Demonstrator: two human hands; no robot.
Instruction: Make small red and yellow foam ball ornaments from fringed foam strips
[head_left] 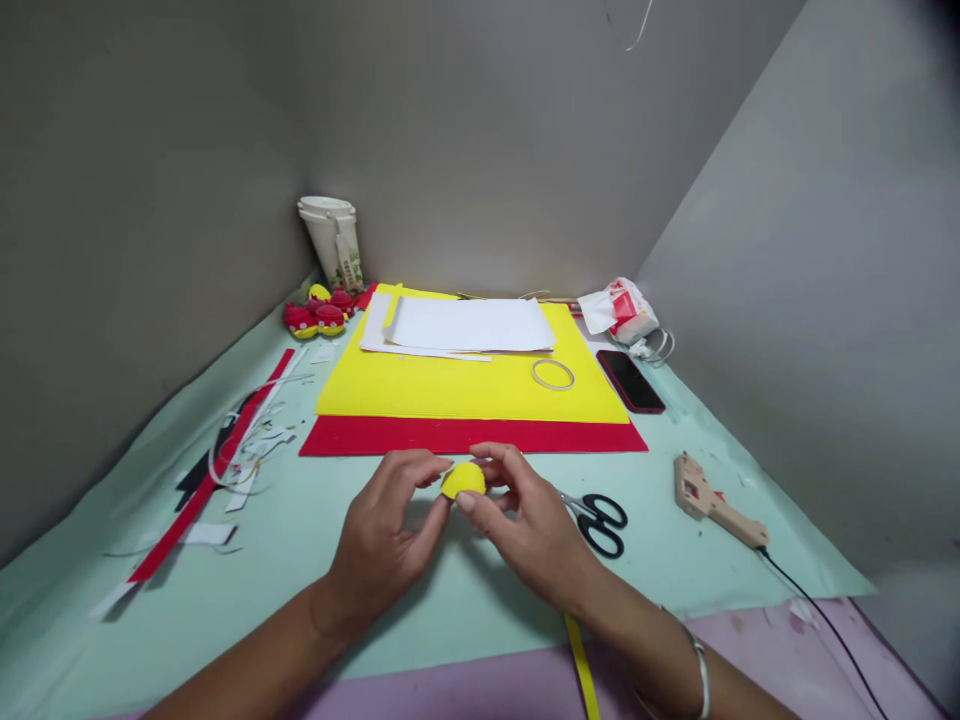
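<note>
Between my two hands, above the pale green cloth, is a small rounded yellow piece (464, 480), perhaps foam or felt. My left hand (390, 520) has its thumb and fingers closed at the piece's left edge. From the other side my right hand (521, 515) pinches it, thumb on the front and fingers behind. Just right of that hand lie scissors with black handles (600, 522), their blades partly hidden behind it. A narrow yellow strip (581, 670) hangs over the near cloth edge, below my right forearm.
Yellow sheets (450, 390) lie on a red sheet (472, 437), topped by white paper (472, 325) and a thin ring (553, 375). To the right are a phone (631, 381) and a corded glue gun (718, 502). Leftward lie a red strip (214, 470), scraps and a tall cup (332, 240).
</note>
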